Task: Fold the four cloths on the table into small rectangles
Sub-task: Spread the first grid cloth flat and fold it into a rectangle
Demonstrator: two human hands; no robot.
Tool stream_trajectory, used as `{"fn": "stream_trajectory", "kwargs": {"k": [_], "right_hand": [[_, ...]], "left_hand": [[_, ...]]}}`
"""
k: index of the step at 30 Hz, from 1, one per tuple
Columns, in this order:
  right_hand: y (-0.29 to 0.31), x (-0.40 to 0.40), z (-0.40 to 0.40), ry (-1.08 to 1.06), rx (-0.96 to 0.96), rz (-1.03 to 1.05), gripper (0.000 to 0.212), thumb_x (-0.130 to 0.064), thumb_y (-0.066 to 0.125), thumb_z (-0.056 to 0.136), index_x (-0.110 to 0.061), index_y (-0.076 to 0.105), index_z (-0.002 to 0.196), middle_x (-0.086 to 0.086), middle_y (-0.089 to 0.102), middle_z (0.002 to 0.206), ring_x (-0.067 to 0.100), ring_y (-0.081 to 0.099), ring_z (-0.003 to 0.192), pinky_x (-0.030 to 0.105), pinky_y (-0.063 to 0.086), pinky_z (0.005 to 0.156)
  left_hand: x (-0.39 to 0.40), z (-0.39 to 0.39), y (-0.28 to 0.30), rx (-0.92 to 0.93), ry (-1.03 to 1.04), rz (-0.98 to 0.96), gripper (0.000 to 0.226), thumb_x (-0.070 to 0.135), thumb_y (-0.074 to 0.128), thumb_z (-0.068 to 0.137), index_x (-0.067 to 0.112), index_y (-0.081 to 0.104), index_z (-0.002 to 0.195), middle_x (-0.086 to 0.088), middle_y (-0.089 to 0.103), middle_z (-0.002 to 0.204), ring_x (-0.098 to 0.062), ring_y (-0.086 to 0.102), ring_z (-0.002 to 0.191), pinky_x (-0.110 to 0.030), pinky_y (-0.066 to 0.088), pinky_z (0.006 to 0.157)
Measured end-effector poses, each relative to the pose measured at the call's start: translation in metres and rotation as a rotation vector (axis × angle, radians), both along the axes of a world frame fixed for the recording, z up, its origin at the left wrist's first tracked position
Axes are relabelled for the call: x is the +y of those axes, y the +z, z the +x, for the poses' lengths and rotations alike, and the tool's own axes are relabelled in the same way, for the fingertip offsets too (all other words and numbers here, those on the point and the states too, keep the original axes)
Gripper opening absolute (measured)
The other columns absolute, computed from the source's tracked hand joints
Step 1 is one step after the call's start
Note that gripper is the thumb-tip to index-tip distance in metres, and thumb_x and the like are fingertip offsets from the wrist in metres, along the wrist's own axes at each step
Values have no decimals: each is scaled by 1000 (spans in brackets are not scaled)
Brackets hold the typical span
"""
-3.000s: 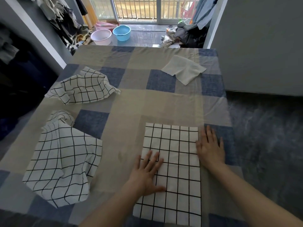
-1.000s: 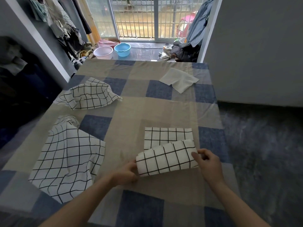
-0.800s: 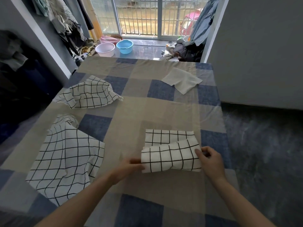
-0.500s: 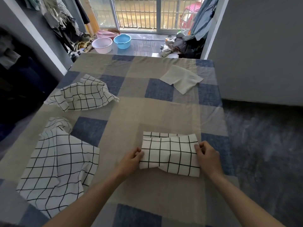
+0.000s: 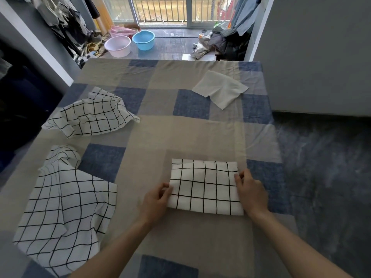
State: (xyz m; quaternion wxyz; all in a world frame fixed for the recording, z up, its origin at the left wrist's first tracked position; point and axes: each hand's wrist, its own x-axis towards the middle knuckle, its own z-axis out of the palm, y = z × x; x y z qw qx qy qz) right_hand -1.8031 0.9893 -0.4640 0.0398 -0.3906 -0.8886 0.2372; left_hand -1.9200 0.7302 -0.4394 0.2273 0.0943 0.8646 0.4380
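L hand [image 5: 155,201] & R hand [image 5: 251,192] each pinch an end of the folded checked cloth [image 5: 204,187]. Cloth lies flat on the surface [image 5: 186,133], both grips closed on it.

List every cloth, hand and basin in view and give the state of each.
folded checked cloth: folded over, flat, held at both ends
left hand: pinches its left edge
right hand: pinches its right edge
near-left checked cloth: unfolded, rumpled
far-left checked cloth: unfolded, crumpled
plain cloth: unfolded
pink basin: upright
blue basin: upright
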Motion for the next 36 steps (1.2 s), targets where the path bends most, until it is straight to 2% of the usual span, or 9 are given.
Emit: {"fn": "stream_trajectory", "kwargs": {"k": [1, 6, 11, 15, 21, 25, 30, 33, 36], "right_hand": [[1, 0, -1, -8, 9, -6, 29, -48, 35, 98, -23, 48, 91, 4, 63, 72, 27, 61, 67, 39, 53, 58], [4, -2, 0, -79, 75, -76, 22, -45, 41, 99, -25, 46, 90, 0, 64, 74, 23, 60, 66, 38, 52, 57], [11, -9, 2, -82, 90, -143, 16, -28, 50, 95, -21, 48, 108, 1, 62, 79, 23, 55, 68, 33, 42, 58], [10, -13, 2, -51, 92, -139, 24, -19, 52, 91, -19, 46, 114, 8, 69, 89, 30, 64, 78, 39, 52, 62], [7, -15, 2, -5, 59, -75, 23, -21, 48, 95, -17, 47, 117, 9, 68, 87, 31, 65, 78, 40, 52, 61], [4, -19, 3, 8, 62, -39, 23, -19, 47, 97, -14, 50, 119, 11, 69, 95, 31, 65, 83, 35, 45, 60], [3, -20, 3, 34, 31, -22, 24, -18, 44, 98, -12, 50, 121, 11, 69, 102, 32, 65, 86, 32, 37, 60], [2, -19, 2, 38, 23, -29, 24, -18, 44, 99, -12, 50, 121, 11, 69, 101, 31, 65, 83, 33, 39, 60], [2, -18, 2, 42, 20, -35, 24, -18, 44, 99, -12, 50, 121, 10, 69, 103, 30, 65, 83, 33, 41, 60]], "left_hand": [[-2, 0, 0, -21, -2, 5, 0, 33, 64, 92, 34, 64, 92, 12, 71, 78, 7, 62, 74, -13, 44, 65], [-11, 4, -5, -85, -102, 24, 46, 33, 75, 82, 35, 51, 121, 6, 73, 91, -1, 68, 84, -20, 54, 72], [-9, 8, -9, 37, -57, -57, 47, 26, 69, 88, 34, 45, 127, 0, 64, 70, -4, 60, 65, -17, 48, 61], [-3, 9, -6, 112, -55, -84, 39, 19, 65, 91, 32, 44, 122, 1, 61, 72, -6, 56, 63, -7, 43, 60], [15, 11, -18, 219, -80, -57, 43, 11, 62, 88, 19, 49, 128, 6, 58, 94, -7, 57, 87, -30, 50, 79], [46, 4, -10, 63, 108, 74, 50, 13, 63, 86, 20, 42, 131, 3, 48, 117, -13, 55, 101, -25, 43, 86], [62, -26, -7, -176, 331, 114, 51, 17, 67, 86, 16, 40, 129, 0, 63, 100, -19, 66, 87, -37, 53, 85], [64, -40, -6, -308, 355, 126, 44, 24, 70, 85, 13, 47, 120, -2, 64, 98, -16, 65, 75, -36, 57, 69], [61, -46, 5, -371, 237, 63, 30, 35, 71, 85, 15, 62, 106, 0, 62, 75, -11, 55, 54, -21, 42, 45]]}}
